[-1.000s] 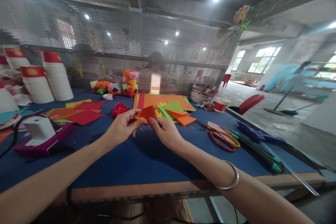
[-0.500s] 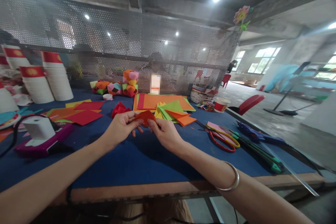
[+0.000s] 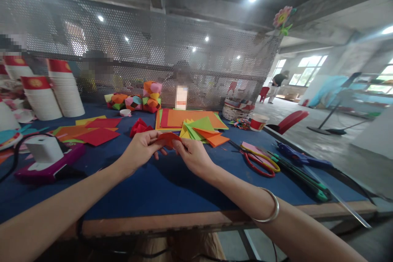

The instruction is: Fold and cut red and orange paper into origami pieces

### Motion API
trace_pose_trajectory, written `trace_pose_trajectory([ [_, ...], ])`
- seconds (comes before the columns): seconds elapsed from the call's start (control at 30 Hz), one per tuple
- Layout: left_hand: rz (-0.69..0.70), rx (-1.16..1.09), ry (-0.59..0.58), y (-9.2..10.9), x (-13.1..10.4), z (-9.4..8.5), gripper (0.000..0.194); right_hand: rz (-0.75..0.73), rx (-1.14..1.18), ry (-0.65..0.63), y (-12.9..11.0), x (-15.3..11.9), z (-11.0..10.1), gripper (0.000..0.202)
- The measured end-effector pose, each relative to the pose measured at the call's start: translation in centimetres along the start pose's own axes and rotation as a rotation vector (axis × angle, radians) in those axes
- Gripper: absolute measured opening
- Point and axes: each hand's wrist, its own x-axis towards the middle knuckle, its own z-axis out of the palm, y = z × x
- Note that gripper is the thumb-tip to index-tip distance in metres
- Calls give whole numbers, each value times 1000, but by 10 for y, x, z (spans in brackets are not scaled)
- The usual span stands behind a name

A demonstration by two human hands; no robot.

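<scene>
An orange-red piece of paper is pinched between my two hands, raised over the blue tabletop. My left hand grips its left side, with the lower fingers showing beneath. My right hand closes on its right side with the thumb on top. Just behind my left hand lies a folded red paper piece. Beyond my right hand are folded green, yellow and orange papers, fanned on a stack of coloured sheets.
Scissors, a green-handled cutter and a blue glue gun lie at right. A purple power strip, red paper squares and stacked paper cups stand at left. A basket and paper cup are behind.
The paper in my hands now tilts flatter, its top edge lower. My hands have hardly moved. In the far background at right, a person has come further into view.
</scene>
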Motion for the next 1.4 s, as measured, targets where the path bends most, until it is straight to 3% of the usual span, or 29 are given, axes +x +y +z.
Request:
trace_pose_trajectory([
  [0.27, -7, 12, -34, -3, 0, -1, 36, -6, -59, 42, 5, 2, 2, 45],
  [0.5, 3, 28, -42, -2, -1, 3, 34, -66, -105, -69, 5, 0, 1, 29],
  [0.77, -45, 24, -81, -4, 0, -1, 19, -63, -156, -113, 4, -2, 1, 28],
  [1.4, -94, 12, -19, 3, -2, -4, 19, -148, 117, -204, 11, -3, 6, 27],
])
